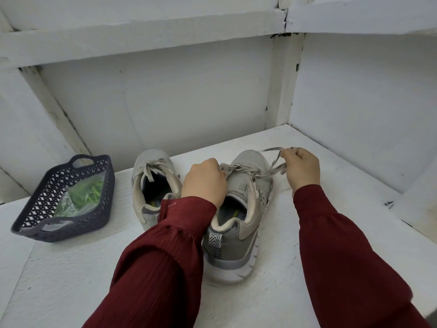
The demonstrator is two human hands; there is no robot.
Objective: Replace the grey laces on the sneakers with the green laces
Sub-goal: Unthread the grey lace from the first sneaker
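Two grey sneakers stand side by side on a white table, toes pointing away from me. The left sneaker (151, 185) has its grey lace tied in a bow. On the right sneaker (238, 209), my left hand (204, 179) grips the tongue and upper eyelet area. My right hand (301, 170) pinches the loose grey lace (275, 162) and holds it out to the right of the shoe. Green laces (88, 190) lie in a clear bag inside the dark basket.
A dark blue lattice basket (47, 202) with handles sits at the table's left. White walls with beams close in behind and on the right. The table's left edge (14, 268) runs below the basket.
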